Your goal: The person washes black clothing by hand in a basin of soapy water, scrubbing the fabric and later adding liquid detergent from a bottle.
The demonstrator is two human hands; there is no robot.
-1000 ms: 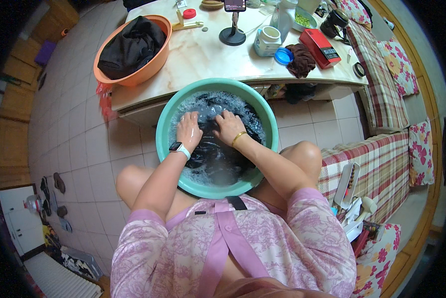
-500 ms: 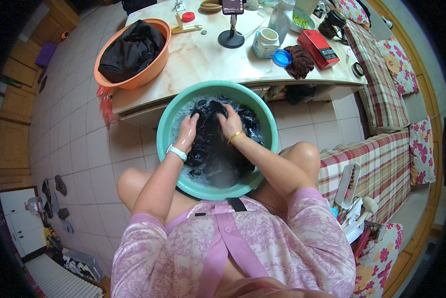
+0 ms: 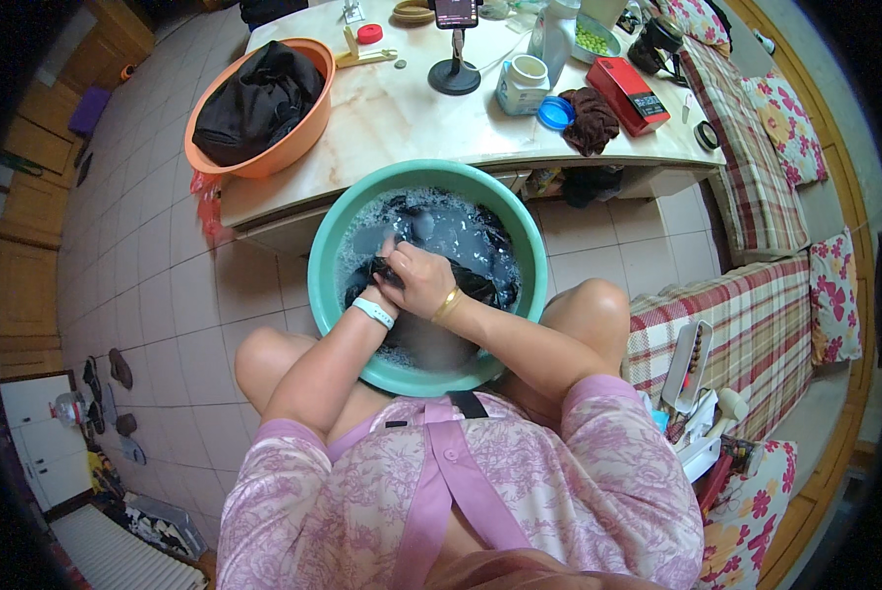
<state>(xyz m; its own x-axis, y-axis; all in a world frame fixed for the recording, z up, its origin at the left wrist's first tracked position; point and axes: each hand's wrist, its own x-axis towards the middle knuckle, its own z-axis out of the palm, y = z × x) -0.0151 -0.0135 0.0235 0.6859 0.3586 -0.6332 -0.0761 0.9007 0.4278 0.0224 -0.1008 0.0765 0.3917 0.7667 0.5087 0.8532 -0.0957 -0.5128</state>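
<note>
A green basin (image 3: 320, 270) of sudsy grey water rests between my knees, with black cloth (image 3: 475, 285) soaking in it. My right hand (image 3: 421, 279) is closed on a bunched part of that wet cloth, near the basin's middle. Close against it, my left hand (image 3: 375, 294) grips the same bunch; its fingers are partly covered by the right hand and the cloth. Both hands are at the water's surface. A pale watch band (image 3: 373, 313) circles my left wrist and a gold bracelet (image 3: 447, 304) my right.
Ahead stands a marble-topped table (image 3: 392, 123) bearing an orange basin (image 3: 313, 138) of black cloth, a phone stand (image 3: 454, 78), a white tub (image 3: 523, 85), a brown cloth (image 3: 591, 120) and a red box (image 3: 628, 95). A plaid-covered bench (image 3: 746, 324) is at my right.
My hands have come together and nearer to me, from apart in the water to gripping one bunch of cloth. More water surface shows at the basin's far side.
</note>
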